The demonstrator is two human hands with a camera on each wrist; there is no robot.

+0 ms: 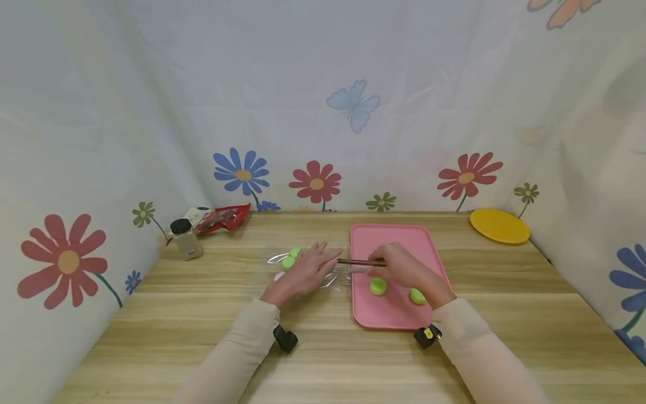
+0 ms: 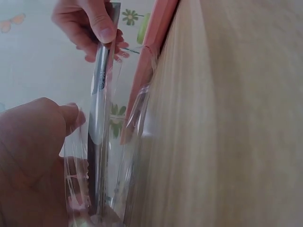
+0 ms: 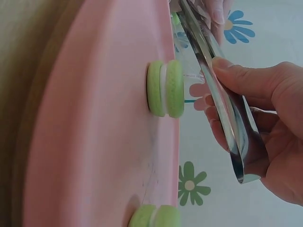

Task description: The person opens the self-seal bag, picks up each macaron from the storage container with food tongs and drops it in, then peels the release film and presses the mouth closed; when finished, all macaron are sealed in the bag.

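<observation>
My right hand (image 1: 398,265) grips metal tongs (image 3: 227,109) above the pink tray (image 1: 388,238), their tips pointing toward the left hand. The left hand (image 1: 309,269), just left of the tray, holds the edge of clear plastic packaging (image 2: 118,161) between thumb and fingers. In the left wrist view, the tongs' far end lies within or behind that plastic; I cannot tell which. Two green macarons with pale filling stand on the tray, one nearer the middle (image 3: 164,89) and one (image 1: 418,296) toward its right edge. Green macarons (image 1: 287,263) and a pale one (image 1: 279,276) show beside the left hand.
A jar with a black lid (image 1: 187,241) stands at the back left, with a red packet (image 1: 222,219) behind it. A yellow plate (image 1: 499,226) lies at the back right. Patterned cloth (image 1: 313,123) encloses the wooden table (image 1: 323,359) at the back and sides.
</observation>
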